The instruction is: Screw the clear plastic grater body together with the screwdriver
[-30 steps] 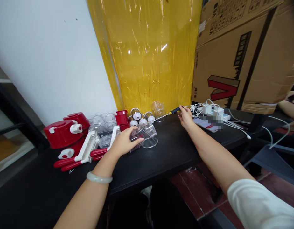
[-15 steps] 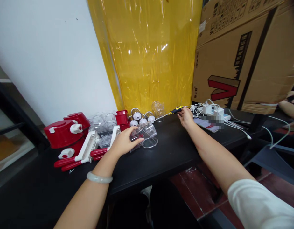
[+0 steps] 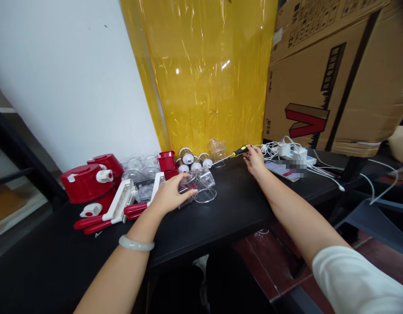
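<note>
My left hand (image 3: 171,192) is curled round a clear plastic part (image 3: 204,179) with a wide round rim, tilted on its side on the black table (image 3: 234,200). My right hand (image 3: 254,158) grips the black and yellow handle of a screwdriver (image 3: 240,151). Its long shaft points left, and the tip meets the clear part near its upper edge; the exact contact is too small to make out. Just behind stand several small metal-edged cylinders (image 3: 186,156) and a red square cup (image 3: 166,161). Another clear cup-like part (image 3: 217,150) rests beyond the shaft.
Red housings (image 3: 87,185), white frames with red handles (image 3: 120,200) and clear cups (image 3: 134,163) crowd the left. A phone (image 3: 283,171), chargers and white cables (image 3: 326,174) lie at right. A large carton (image 3: 332,78) rises behind them. Another person's hand (image 3: 401,141) shows at the right edge.
The screwdriver handle and my right hand have shifted very slightly left. My left hand stays in place. At the far right, the other person's hand has moved.
</note>
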`<state>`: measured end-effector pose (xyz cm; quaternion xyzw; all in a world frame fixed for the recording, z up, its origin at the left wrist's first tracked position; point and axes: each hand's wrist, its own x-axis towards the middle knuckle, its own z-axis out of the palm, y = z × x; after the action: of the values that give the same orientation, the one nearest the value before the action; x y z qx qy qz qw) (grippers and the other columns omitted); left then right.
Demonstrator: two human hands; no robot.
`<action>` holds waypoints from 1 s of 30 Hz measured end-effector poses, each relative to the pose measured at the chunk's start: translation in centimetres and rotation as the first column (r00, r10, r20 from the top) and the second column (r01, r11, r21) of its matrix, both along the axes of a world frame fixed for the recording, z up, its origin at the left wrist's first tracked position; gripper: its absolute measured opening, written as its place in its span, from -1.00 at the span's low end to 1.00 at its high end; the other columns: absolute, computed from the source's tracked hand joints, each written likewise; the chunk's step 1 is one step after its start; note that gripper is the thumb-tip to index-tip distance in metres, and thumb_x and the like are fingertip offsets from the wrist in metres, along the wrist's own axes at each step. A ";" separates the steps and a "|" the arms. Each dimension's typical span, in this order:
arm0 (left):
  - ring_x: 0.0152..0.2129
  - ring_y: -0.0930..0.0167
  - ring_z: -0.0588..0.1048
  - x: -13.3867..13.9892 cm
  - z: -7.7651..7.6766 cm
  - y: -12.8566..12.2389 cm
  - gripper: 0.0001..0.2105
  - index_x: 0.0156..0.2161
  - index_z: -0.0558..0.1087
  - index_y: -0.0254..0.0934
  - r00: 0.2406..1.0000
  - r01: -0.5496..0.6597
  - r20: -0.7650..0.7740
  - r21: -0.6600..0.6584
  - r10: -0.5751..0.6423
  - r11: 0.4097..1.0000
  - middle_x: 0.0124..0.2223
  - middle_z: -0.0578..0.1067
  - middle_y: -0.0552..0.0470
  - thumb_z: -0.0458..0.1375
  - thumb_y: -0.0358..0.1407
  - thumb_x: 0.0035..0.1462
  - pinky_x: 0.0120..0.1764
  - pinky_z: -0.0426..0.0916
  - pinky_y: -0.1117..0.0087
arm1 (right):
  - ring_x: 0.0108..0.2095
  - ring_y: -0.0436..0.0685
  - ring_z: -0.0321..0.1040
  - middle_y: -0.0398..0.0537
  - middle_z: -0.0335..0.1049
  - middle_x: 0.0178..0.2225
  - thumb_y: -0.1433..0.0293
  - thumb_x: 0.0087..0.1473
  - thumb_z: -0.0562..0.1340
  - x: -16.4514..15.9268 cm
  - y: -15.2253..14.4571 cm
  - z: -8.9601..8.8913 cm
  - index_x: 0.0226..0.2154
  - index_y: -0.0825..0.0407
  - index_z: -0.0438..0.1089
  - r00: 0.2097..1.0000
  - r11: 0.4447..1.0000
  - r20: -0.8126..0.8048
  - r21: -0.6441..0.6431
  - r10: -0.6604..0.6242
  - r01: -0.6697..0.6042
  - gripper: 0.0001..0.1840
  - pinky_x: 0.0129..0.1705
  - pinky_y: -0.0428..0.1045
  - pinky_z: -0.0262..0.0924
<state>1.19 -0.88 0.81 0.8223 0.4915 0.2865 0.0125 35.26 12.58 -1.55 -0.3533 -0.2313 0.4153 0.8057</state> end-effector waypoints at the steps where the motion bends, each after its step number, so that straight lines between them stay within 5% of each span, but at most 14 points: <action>1: -0.10 0.12 0.58 0.0 0.0 0.0 -0.42 0.13 0.40 -0.21 1.000 0.001 0.000 0.000 -0.001 1.000 -0.02 0.60 -0.15 0.25 0.08 0.11 -0.06 0.44 0.11 | -0.59 -0.09 0.31 -0.34 0.31 -0.57 0.31 -0.02 0.36 0.0 0.0 0.0 -0.27 -0.10 0.30 1.000 1.000 -0.003 -0.004 0.009 -0.009 -0.73 -0.55 -0.19 0.13; 21: -0.08 0.13 0.57 -0.1 -0.1 0.1 -0.43 0.14 0.39 -0.20 1.000 0.001 -0.007 0.001 -0.001 1.000 0.01 0.58 -0.14 0.24 0.07 0.12 -0.03 0.42 0.12 | -0.51 -0.06 0.44 -0.29 0.45 -0.54 0.39 0.02 0.23 0.0 -0.3 0.1 -0.38 -0.05 0.31 0.996 0.996 -0.030 0.024 0.087 -0.086 -0.94 -0.47 -0.17 0.17; 30: -0.08 0.13 0.57 0.0 0.0 -0.1 -0.43 0.14 0.38 -0.20 1.000 -0.002 -0.014 0.004 0.002 1.000 0.00 0.58 -0.14 0.24 0.07 0.12 -0.04 0.43 0.13 | -0.48 -0.03 0.45 -0.28 0.46 -0.51 0.30 0.00 0.29 0.1 -0.1 -0.1 -0.39 -0.06 0.29 0.997 0.996 0.005 0.026 0.083 -0.084 -0.85 -0.43 -0.14 0.17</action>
<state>1.15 -0.98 0.83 0.8238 0.4919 0.2818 0.0071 35.32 12.44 -1.69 -0.3334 -0.2527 0.4449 0.7918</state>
